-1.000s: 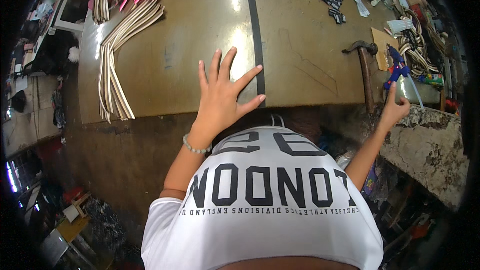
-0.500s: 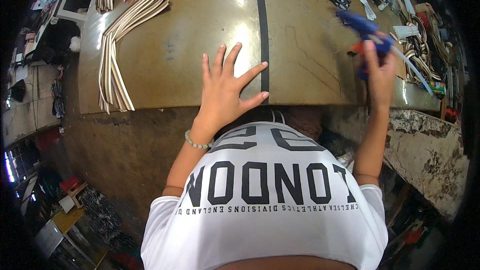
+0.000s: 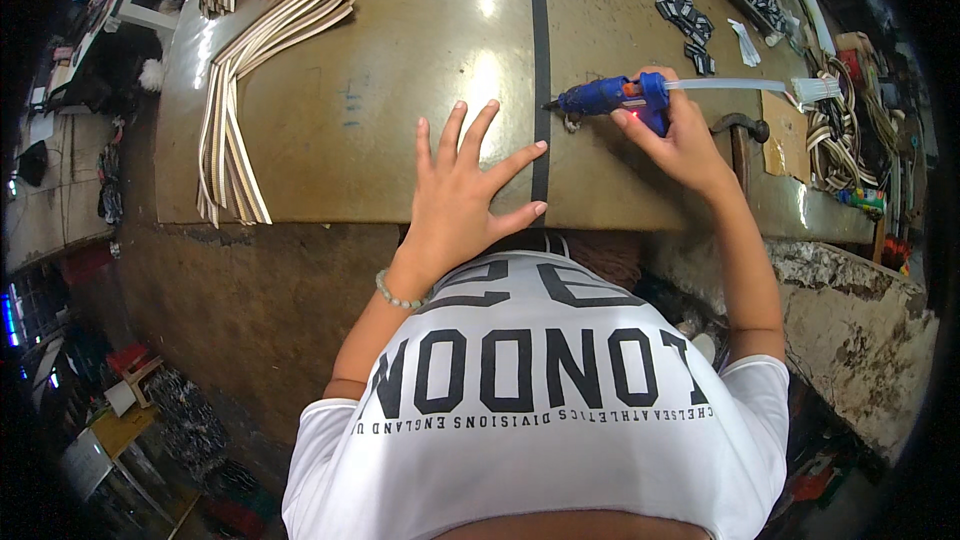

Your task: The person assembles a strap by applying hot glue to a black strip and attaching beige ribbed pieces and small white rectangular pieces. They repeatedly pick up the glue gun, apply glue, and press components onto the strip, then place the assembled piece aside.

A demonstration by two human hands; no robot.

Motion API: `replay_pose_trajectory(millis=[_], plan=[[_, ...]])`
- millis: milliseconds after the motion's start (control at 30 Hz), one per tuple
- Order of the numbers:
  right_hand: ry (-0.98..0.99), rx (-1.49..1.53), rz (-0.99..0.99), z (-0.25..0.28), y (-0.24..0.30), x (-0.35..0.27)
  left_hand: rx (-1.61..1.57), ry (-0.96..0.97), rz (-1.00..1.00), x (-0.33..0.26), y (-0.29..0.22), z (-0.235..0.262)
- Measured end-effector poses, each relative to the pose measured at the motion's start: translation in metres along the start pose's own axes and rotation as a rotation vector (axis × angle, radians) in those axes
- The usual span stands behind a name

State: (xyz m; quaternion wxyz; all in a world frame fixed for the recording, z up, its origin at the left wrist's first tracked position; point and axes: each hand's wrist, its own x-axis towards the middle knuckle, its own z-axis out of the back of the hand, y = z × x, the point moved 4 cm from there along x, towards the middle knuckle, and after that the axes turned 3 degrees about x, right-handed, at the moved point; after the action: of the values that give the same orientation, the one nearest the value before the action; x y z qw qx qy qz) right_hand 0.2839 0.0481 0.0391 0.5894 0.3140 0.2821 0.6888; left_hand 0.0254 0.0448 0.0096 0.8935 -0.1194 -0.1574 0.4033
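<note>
Left hand (image 3: 455, 195), spread open, touches dark strip (image 3: 540, 50) near table's (image 3: 350, 170) front edge; right hand (image 3: 685, 140) grips glue gun (image 3: 600, 97); open room extends leftward to pale strips (image 3: 228, 75).

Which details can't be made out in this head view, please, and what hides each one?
In the head view:
Blue glue gun: its handle is partly covered by the right hand.
Dark strip: its far end is cut off by the top edge.
Hammer: its lower handle is hidden behind the right forearm.
Nozzle: whether its tip touches the strip is too small to tell.
</note>
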Motion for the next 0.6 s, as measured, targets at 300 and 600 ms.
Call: replay_pose_trajectory(millis=[300,600], plan=[[-0.032,-0.126,0.090,0.009,-0.005,0.038,0.008,0.003,-0.005,-0.002,0.000,-0.001],[-0.413,-0.500,0.089,0.046,0.016,-0.023,-0.100,-0.067,0.007,-0.004,0.000,0.002]])
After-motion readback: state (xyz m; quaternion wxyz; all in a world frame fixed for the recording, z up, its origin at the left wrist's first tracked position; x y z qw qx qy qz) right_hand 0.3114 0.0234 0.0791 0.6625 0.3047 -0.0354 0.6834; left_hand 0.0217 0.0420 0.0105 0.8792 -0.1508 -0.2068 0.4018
